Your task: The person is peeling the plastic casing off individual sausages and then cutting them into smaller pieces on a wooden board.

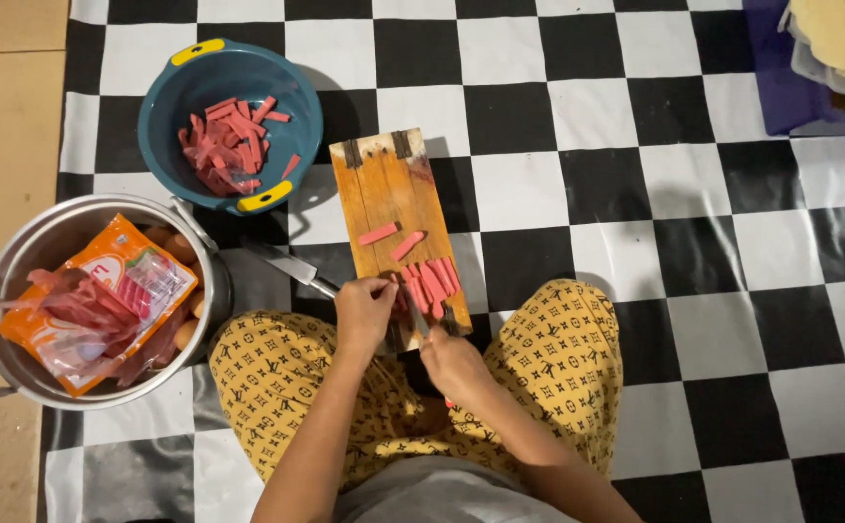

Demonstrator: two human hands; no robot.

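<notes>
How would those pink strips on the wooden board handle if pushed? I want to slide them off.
The pink strips look flat-sided, so they should slide rather than roll. Thin and soft-looking, they may bend or stick together.

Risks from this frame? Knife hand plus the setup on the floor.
1. The left hand pins the pink sausage strips right beside the knife in the right hand; a slip could nick its fingers.
2. The wooden cutting board lies on a slick checkered mat and may slide.
3. A second knife lies loose near the knee.
</notes>
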